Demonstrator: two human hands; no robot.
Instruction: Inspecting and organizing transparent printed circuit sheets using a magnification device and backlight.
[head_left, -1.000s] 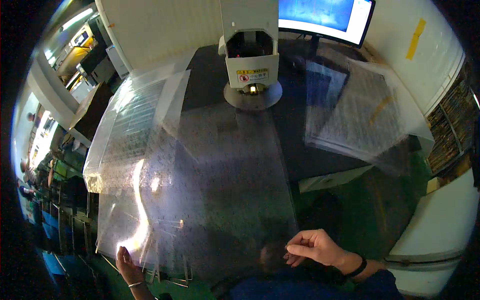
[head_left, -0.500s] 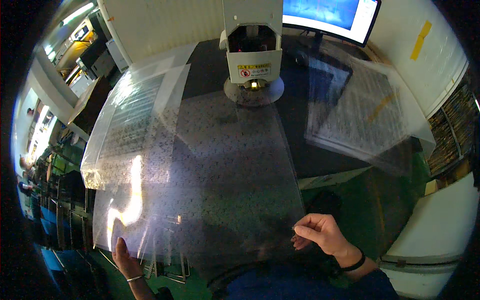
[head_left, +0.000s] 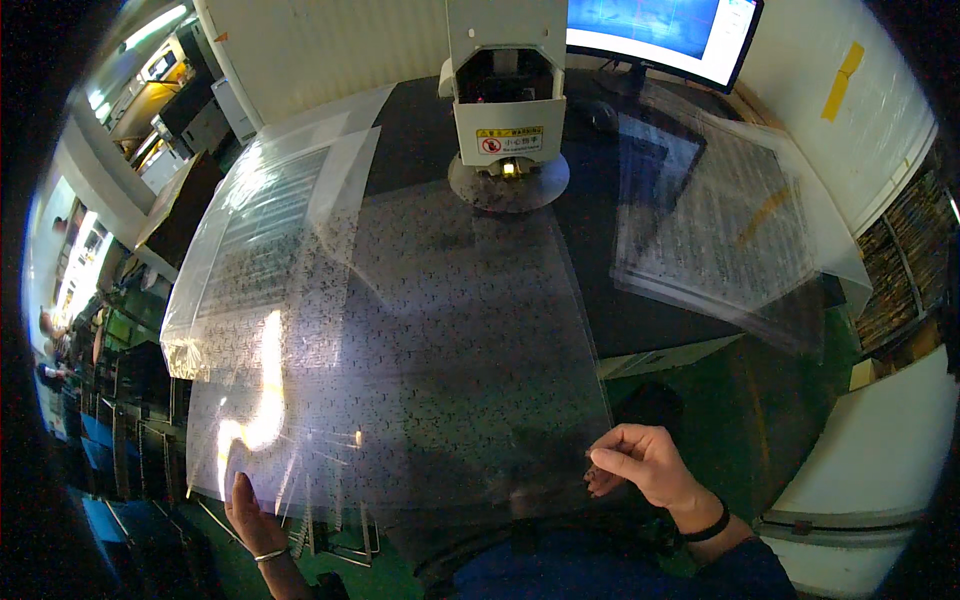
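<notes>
Here's my right grip (head_left: pixel 640 465) at the near right edge of a clear sheet (head_left: pixel 450 330), thumb and forefinger closed together, pinching it! Over on the left, my left grip (head_left: pixel 250 505) is up against the sheet's near left edge, fingers pointing away from me; whether it pinches the film or only supports it, I cannot tell. And what a sheet: broad, see-through, peppered all over with small dark marks, a bright streak of glare blazing on its near left part. It spans from my two hands across to the black tabletop (head_left: pixel 592 230), near part out over the edge, far end right up at the round metal plate (head_left: pixel 535 190) beneath a white machine head (head_left: pixel 508 130) with a small yellowish light glowing at its base.

To the left, partly under my sheet, clear wrapped sheets (head_left: pixel 265 215) shine on the tabletop. On the right, more clear sheets (head_left: pixel 715 230) lie askew, just beside mine but apart from it. Far right of the machine, a monitor (head_left: pixel 650 30) glows blue, a dark mouse (head_left: pixel 602 117) sitting near it. Below, green floor (head_left: pixel 720 430); a dark band (head_left: pixel 712 525) circles my right wrist.
</notes>
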